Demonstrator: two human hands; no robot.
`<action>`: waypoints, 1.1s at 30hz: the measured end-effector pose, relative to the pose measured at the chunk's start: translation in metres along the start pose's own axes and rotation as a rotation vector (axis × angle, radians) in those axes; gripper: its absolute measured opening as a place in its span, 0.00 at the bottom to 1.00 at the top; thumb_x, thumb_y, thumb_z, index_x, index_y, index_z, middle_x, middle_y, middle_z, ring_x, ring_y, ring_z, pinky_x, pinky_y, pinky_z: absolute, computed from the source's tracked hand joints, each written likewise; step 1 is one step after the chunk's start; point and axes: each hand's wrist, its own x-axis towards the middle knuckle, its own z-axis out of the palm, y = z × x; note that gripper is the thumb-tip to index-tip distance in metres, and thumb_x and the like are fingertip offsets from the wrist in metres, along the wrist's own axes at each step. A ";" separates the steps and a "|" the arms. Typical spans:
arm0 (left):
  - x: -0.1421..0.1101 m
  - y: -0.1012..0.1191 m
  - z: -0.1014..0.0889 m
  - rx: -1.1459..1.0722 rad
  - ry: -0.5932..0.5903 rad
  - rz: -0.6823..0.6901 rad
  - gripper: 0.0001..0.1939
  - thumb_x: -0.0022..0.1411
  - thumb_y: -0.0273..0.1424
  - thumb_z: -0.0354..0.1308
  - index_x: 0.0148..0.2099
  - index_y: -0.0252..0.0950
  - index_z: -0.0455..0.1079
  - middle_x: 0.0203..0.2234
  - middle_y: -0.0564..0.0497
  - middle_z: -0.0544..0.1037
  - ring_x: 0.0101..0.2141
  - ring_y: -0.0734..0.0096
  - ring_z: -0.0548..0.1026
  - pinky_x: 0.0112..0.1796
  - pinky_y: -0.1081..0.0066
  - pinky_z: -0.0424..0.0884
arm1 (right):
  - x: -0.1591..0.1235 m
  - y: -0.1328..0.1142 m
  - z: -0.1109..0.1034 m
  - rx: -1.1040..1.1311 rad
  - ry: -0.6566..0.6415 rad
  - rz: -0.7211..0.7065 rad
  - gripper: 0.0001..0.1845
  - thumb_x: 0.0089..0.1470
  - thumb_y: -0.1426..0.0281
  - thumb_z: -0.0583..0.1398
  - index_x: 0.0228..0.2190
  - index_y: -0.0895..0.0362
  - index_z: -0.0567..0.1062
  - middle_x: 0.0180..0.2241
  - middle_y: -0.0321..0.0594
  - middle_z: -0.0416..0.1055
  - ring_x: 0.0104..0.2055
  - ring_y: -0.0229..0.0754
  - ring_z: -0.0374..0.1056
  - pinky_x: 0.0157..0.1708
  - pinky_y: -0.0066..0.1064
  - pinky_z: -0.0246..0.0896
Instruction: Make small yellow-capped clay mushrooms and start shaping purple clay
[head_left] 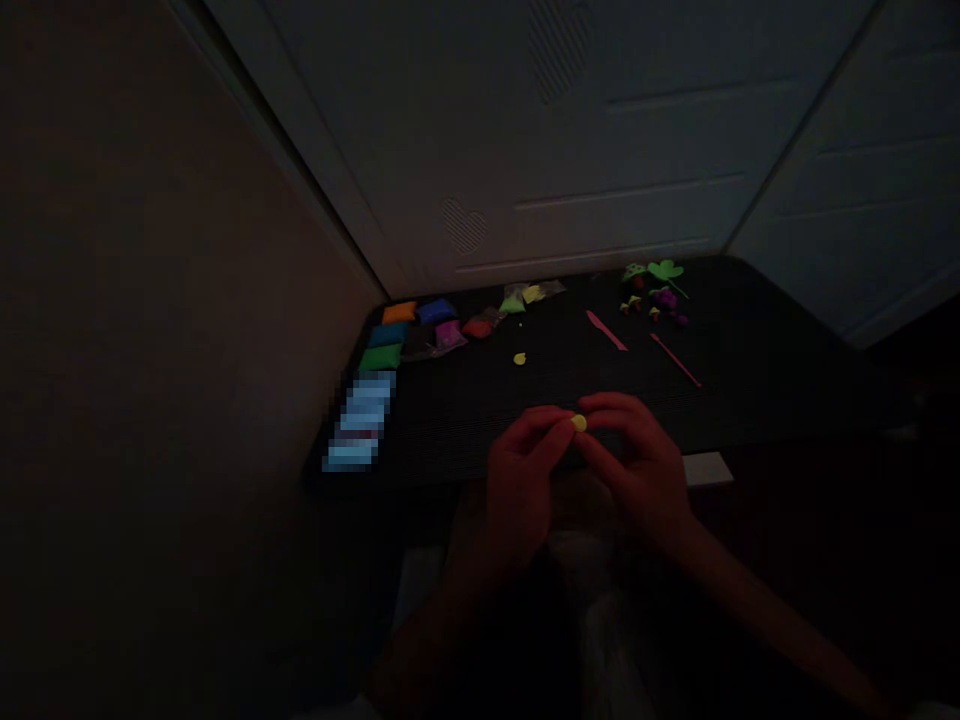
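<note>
Dim and shadowed, a dark wood-grained table (787, 370) stands against a pale panelled backdrop; at its near edge I have a small round yellow soft piece (580, 423) pinched nearly closed in the left hand (521, 480), with the right hand (652, 480) curled at its other side, whether gripping I cannot tell. Too hard a squeeze could flatten it, and poor light could hide a slip. Beyond lie a pointed yellow scrap (520, 359), a flat pink tool (606, 331) and, far left, bright packets (399, 313), all outside the hands' immediate space.
</note>
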 end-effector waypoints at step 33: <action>0.001 -0.003 -0.002 0.183 -0.012 0.110 0.02 0.52 0.28 0.60 0.29 0.39 0.74 0.29 0.55 0.73 0.33 0.76 0.70 0.36 0.75 0.65 | 0.001 0.000 -0.003 -0.095 0.007 -0.091 0.09 0.47 0.74 0.62 0.34 0.52 0.72 0.40 0.37 0.70 0.43 0.39 0.65 0.45 0.36 0.61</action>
